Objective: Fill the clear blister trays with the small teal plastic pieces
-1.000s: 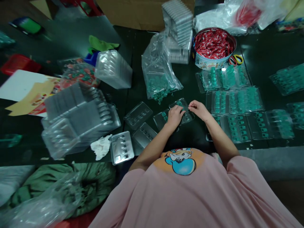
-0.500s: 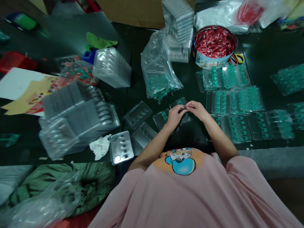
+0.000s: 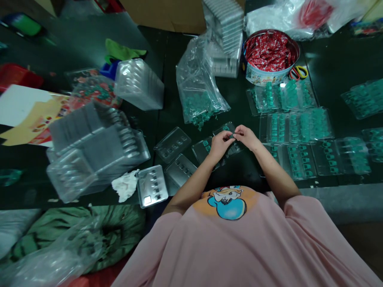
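My left hand (image 3: pixel 220 144) and my right hand (image 3: pixel 245 136) meet fingertip to fingertip over the table, both closed in a pinch. Between them is a small dark green plastic piece (image 3: pixel 232 135), mostly covered by the fingers. Under and around the hands lie clear blister trays; one tray (image 3: pixel 200 150) by my left hand has a few green pieces in its slots, and another tray (image 3: pixel 224 128) shows just beyond the fingers. Farther off, a clear plastic bag (image 3: pixel 197 85) lies with loose green pieces spilling at its mouth.
Filled trays (image 3: pixel 299 127) with green pieces spread to the right. Stacked clear trays (image 3: pixel 89 139) and a white crumpled tissue (image 3: pixel 125 186) are on the left. At the back are a round tin (image 3: pixel 266 75) of red packets, scissors (image 3: pixel 299 73) and a tall tray stack (image 3: pixel 224 32).
The view has shifted very slightly. Both hands keep pinching at the same place, with only tiny finger movement.
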Demonstrator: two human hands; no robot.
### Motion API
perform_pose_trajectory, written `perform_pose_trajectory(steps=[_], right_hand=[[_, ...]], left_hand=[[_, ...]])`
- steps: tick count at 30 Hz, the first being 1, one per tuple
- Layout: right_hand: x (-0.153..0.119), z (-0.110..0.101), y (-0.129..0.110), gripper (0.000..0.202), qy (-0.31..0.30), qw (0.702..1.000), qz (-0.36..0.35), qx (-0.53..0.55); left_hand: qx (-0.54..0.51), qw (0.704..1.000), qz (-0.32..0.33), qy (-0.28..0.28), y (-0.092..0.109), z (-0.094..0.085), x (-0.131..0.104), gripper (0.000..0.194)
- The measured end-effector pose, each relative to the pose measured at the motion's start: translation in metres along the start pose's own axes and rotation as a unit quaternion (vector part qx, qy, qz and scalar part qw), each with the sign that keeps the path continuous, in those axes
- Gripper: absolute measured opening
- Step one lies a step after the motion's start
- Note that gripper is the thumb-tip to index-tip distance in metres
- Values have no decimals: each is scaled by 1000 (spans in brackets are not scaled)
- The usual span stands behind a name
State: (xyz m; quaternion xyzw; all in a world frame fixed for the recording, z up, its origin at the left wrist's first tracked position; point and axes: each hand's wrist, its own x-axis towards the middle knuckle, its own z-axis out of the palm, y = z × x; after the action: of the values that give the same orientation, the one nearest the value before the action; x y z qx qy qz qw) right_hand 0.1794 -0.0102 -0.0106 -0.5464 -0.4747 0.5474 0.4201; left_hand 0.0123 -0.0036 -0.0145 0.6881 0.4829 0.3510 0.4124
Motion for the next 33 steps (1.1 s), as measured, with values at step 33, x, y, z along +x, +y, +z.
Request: perform_pose_trajectory(steps=[33], right_hand=[[-14, 10, -14, 18, 45, 998, -40, 28]], left_hand=[[-69, 995, -66, 29, 11, -5, 2, 30]])
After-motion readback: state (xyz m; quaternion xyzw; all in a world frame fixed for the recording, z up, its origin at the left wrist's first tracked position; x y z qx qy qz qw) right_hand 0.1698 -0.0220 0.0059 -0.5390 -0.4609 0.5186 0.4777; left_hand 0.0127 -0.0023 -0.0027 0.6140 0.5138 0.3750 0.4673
